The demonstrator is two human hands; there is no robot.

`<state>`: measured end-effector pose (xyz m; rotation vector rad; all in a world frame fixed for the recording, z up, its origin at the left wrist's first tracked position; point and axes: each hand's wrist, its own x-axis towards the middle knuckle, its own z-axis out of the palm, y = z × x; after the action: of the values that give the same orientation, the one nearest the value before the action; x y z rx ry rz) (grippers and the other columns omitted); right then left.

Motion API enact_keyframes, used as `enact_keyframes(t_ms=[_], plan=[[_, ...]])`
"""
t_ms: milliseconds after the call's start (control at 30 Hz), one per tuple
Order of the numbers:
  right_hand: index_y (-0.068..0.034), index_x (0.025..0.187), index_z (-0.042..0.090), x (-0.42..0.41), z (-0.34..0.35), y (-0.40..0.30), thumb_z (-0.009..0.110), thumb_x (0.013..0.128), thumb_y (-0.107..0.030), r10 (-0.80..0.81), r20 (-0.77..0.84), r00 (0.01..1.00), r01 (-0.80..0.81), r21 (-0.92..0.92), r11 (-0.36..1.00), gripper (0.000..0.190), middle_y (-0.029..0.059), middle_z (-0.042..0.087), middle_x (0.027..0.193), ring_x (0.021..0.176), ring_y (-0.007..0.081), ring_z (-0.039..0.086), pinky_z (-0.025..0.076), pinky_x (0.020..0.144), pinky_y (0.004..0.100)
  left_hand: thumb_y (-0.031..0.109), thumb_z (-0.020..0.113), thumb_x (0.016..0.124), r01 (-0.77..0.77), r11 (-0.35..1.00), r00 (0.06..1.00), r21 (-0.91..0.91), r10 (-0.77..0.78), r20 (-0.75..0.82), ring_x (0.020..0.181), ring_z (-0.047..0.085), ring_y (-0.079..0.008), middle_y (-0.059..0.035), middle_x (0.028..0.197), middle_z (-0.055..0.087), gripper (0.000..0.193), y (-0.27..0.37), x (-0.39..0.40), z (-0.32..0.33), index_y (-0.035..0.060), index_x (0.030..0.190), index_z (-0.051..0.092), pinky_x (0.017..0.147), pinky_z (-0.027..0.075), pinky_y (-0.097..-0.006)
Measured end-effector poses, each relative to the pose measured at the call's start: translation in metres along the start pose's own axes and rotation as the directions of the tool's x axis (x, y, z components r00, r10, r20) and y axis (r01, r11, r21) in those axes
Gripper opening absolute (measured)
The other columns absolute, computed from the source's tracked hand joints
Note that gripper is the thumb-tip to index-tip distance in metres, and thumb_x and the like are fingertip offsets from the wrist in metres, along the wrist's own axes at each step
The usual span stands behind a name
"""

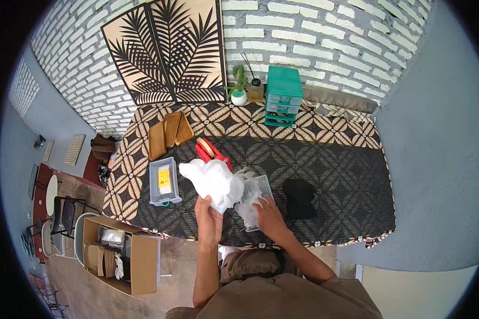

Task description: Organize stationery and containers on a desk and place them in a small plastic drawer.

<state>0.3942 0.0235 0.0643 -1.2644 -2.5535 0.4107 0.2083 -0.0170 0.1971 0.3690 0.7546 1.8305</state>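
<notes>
My left hand holds a crumpled bundle of white plastic bags up over the table. My right hand reaches into a clear plastic drawer, with its fingers on a heap of thin transparent plastic bags. Whether those fingers grip the plastic or only press on it is unclear. Behind the white bundle, partly covered by it, lies a red tape dispenser with a tape roll. Left of the bundle stands another clear drawer, holding a packet with a yellow label.
Wooden trays lie at the table's back left. A green mini drawer cabinet, a reed diffuser and a potted cactus stand by the brick wall. Black cloth lies to the right. An open cardboard box is at lower left.
</notes>
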Motion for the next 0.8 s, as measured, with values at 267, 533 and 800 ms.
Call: enact_keyframes(t_ms=[267, 533, 800], plan=[[-0.009, 0.119, 0.062, 0.005, -0.020, -0.019, 0.066, 0.086, -0.015, -0.105, -0.021, 0.994, 0.104, 0.395, 0.913, 0.033, 0.0164, 0.056, 0.124, 0.124, 0.0393, 0.046, 0.039, 0.103, 0.0453, 0.011, 0.045, 0.098, 0.047, 0.999, 0.997, -0.016, -0.048, -0.067, 0.123, 0.054, -0.0230, -0.0131, 0.132, 0.054, 0.035, -0.035, 0.003, -0.039, -0.0034, 0.131, 0.045, 0.108, 0.043, -0.0386], [0.001, 0.094, 0.060, 0.033, -0.004, -0.003, 0.061, 0.086, -0.001, 0.305, -0.267, 0.914, -0.086, 0.607, 0.790, 0.008, 0.0195, 0.061, 0.097, 0.085, 0.0382, 0.059, 0.047, 0.079, 0.0449, 0.012, 0.045, 0.098, 0.029, 0.999, 0.991, 0.015, -0.026, -0.131, 0.125, 0.053, -0.0248, -0.0148, 0.135, 0.053, 0.040, -0.034, -0.002, -0.040, -0.0054, 0.134, 0.043, 0.109, 0.041, -0.0393], [0.003, 0.100, 0.067, 0.027, -0.004, 0.001, 0.056, 0.083, 0.007, 0.138, -0.171, 0.976, -0.004, 0.613, 0.790, 0.021, 0.0234, 0.066, 0.101, 0.095, 0.0368, 0.063, 0.049, 0.086, 0.0405, 0.013, 0.045, 0.098, 0.058, 0.989, 0.995, 0.134, -0.047, -0.089, 0.126, 0.052, -0.0235, -0.0139, 0.136, 0.052, 0.041, -0.048, 0.008, -0.040, -0.0040, 0.135, 0.042, 0.110, 0.040, -0.0395]])
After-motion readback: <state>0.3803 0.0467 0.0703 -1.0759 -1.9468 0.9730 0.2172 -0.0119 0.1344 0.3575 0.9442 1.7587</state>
